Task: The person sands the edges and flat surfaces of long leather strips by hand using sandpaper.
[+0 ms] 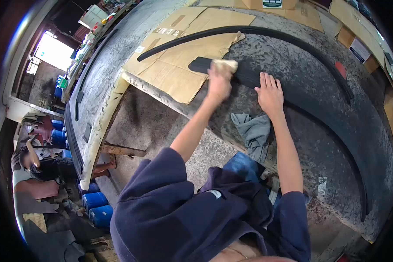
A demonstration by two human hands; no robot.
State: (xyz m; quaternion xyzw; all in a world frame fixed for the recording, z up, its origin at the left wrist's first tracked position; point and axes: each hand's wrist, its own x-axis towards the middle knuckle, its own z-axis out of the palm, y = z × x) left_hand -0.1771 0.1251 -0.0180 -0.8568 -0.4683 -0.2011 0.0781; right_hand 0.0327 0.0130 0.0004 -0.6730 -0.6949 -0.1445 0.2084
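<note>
My left hand (220, 84), blurred by motion, is closed around a pale cream block (226, 66) whose exact kind I cannot make out. It is over the near part of a long black strip (245, 75), whose wide end (200, 65) reaches onto the cardboard. My right hand (270, 92) lies flat on that strip with its fingers stretched out. From there the strip curves right and down along the table. A crumpled grey cloth (252, 129) lies just below my right hand at the table's near edge.
A second black strip (249, 29) arcs across the flattened cardboard (172, 78) and the stained table (310, 144). Cardboard boxes (266, 4) stand at the back. At left, another person (52, 168) sits near blue containers (94, 199) beyond a pale-edged table (101, 118).
</note>
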